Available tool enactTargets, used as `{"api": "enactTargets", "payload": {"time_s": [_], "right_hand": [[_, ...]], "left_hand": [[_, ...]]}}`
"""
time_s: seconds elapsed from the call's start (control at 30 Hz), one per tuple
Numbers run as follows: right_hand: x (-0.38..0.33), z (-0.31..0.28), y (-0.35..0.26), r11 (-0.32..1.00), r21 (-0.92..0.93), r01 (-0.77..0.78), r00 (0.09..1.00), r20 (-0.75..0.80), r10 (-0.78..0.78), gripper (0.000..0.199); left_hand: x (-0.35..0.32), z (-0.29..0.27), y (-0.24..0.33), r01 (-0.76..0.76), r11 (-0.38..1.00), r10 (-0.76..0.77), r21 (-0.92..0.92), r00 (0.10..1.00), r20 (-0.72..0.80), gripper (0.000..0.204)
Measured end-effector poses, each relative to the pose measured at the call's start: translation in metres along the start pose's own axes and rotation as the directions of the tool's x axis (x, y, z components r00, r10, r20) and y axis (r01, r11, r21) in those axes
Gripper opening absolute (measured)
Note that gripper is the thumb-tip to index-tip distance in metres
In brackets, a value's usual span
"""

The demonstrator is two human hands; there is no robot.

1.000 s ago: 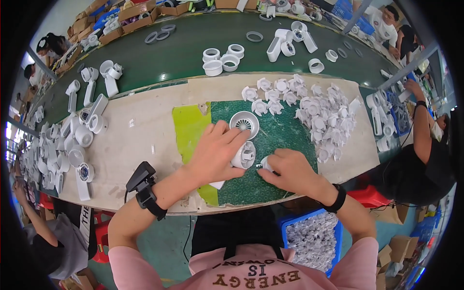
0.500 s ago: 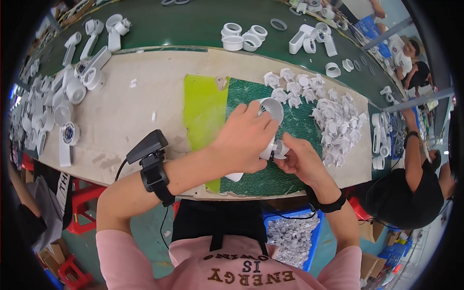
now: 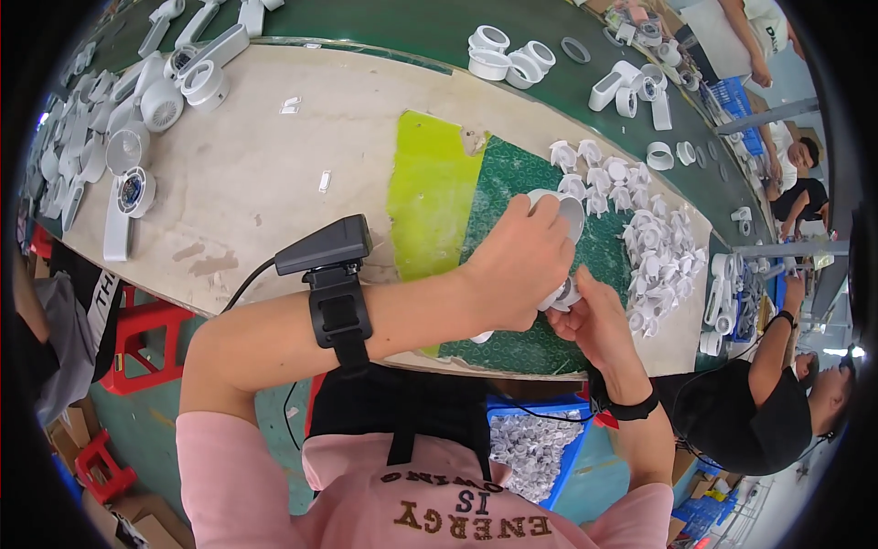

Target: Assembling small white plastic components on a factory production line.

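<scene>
My left hand (image 3: pixel 519 261) is closed around a white handheld-fan housing (image 3: pixel 572 215), its round cup-shaped end showing beyond my fingers. The rest of the housing is mostly hidden behind the hand. Close beside it, my right hand (image 3: pixel 596 320) pinches a small white fan blade (image 3: pixel 569 295) against the lower part of the housing. Whether the blade is seated there I cannot tell. Both hands are over the green mat (image 3: pixel 512 183). To their right lies a heap of white fan blades (image 3: pixel 663 261), with more scattered (image 3: pixel 594 178) toward the far side.
White fan bodies (image 3: pixel 137 119) crowd the left of the table. White rings (image 3: pixel 489 64) and more fan parts (image 3: pixel 631 87) lie on the green conveyor belt (image 3: pixel 384 27). A blue bin (image 3: pixel 576 448) of small white pieces stands below the table edge. Co-workers sit at both sides.
The view has shifted, so the table sits farther up and right. My hands stay together at the housing, and the fan blade in my right hand looks closer against it.
</scene>
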State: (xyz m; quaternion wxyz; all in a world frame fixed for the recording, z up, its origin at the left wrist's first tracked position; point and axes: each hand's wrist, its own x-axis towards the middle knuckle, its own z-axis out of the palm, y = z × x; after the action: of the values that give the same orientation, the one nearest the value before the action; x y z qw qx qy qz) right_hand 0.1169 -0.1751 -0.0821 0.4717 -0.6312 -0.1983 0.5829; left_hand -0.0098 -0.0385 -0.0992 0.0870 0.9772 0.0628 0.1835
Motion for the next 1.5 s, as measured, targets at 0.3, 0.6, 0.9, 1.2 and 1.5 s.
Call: {"api": "enactTargets", "payload": {"time_s": [0.3,0.6,0.9,1.2,1.5], "right_hand": [[-0.005,-0.001,0.001,0.999,-0.034,0.016,1.0,-0.009,-0.016,0.044],[-0.007,0.005,0.005,0.996,-0.087,0.033,0.996,-0.081,-0.04,0.048],[-0.006,0.025,0.003,0.892,-0.439,0.109,0.933,-0.263,-0.244,0.053],[-0.015,0.0,-0.008,0.932,-0.334,0.138,0.985,-0.056,-0.166,0.04],[-0.056,0.072,0.016,0.901,-0.097,0.424,0.899,0.166,-0.405,0.03]], "left_hand": [[0.0,-0.001,0.003,0.006,0.998,-0.007,0.059,1.0,0.016,0.036],[0.003,0.0,0.008,0.003,0.997,-0.007,0.071,0.999,0.045,0.034],[0.005,0.005,0.006,0.011,1.0,-0.011,0.018,1.0,-0.011,0.033],[-0.002,-0.022,-0.013,0.104,0.979,-0.116,-0.174,0.991,-0.066,0.037],[-0.069,-0.196,-0.056,0.354,0.931,-0.332,0.089,0.922,-0.198,0.045]]}}
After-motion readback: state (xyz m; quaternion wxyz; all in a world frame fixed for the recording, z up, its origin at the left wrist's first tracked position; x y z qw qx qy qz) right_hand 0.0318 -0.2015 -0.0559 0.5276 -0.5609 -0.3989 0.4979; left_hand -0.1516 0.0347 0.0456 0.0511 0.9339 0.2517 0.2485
